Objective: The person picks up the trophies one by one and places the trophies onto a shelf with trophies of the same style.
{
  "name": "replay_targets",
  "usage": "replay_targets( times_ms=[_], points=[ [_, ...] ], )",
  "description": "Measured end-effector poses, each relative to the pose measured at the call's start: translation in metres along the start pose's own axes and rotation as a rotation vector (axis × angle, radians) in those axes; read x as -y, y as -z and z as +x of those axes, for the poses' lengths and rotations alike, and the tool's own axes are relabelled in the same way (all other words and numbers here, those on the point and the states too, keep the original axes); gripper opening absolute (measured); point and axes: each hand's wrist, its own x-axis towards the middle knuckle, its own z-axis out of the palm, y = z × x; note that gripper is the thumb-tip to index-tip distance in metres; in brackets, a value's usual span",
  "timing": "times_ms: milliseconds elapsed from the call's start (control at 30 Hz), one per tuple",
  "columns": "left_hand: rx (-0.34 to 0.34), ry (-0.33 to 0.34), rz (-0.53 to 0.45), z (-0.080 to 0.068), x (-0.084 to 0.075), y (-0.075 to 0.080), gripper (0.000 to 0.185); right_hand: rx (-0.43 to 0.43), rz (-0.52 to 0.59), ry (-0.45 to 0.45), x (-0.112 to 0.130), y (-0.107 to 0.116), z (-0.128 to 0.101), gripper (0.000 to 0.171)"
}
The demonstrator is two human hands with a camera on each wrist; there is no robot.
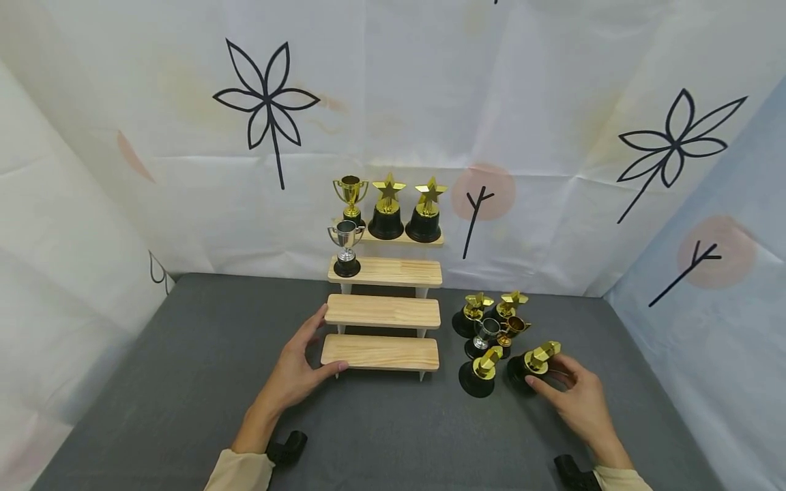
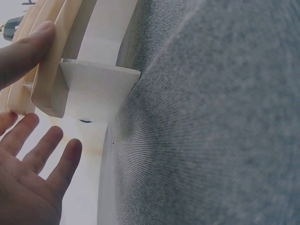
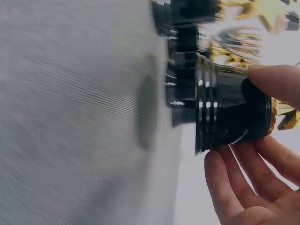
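Note:
A stepped stand (image 1: 382, 352) has pale wooden shelves on white supports. My left hand (image 1: 293, 375) rests at its left end, thumb on the lowest shelf's front edge. In the left wrist view the other fingers (image 2: 65, 161) are spread and nearly straight, one near a shelf end. My right hand (image 1: 580, 399) grips a gold star trophy (image 1: 537, 361) by its black base, thumb on one side and fingers on the other. In the right wrist view that black base (image 3: 234, 105) appears raised off the table.
On the top shelf stand a gold cup (image 1: 351, 192) and two gold star trophies (image 1: 386, 218); a silver cup (image 1: 346, 239) stands one shelf lower. Right of the stand cluster more star trophies (image 1: 477, 378), a silver cup (image 1: 485, 334) and a bronze-coloured cup (image 1: 511, 329). White patterned cloth (image 1: 552, 225) hangs behind.

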Motion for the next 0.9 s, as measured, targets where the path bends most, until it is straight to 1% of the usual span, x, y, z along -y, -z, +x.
replay_targets(
  times_ms=[133, 333, 500, 700, 900],
  points=[
    [-0.008, -0.01, -0.003, 0.0, 0.002, 0.0, 0.107, -0.05, 0.026, 0.018, 0.01, 0.015, -0.001, 0.052],
    [-0.023, -0.018, 0.001, -0.001, 0.003, -0.001, 0.108, -0.115, 0.048, 0.096, 0.029, 0.03, 0.0, 0.049],
    [-0.02, -0.022, -0.009, -0.001, 0.002, -0.002, 0.108, -0.153, 0.078, 0.175, 0.047, 0.041, 0.002, 0.047],
    [-0.02, -0.017, -0.014, -0.001, 0.002, -0.002, 0.108, -0.136, 0.149, 0.266, 0.074, 0.042, 0.007, 0.048],
    [-0.022, -0.021, -0.014, -0.001, 0.002, -0.003, 0.108, -0.079, 0.268, 0.351, 0.101, 0.028, 0.014, 0.047]
  ],
)
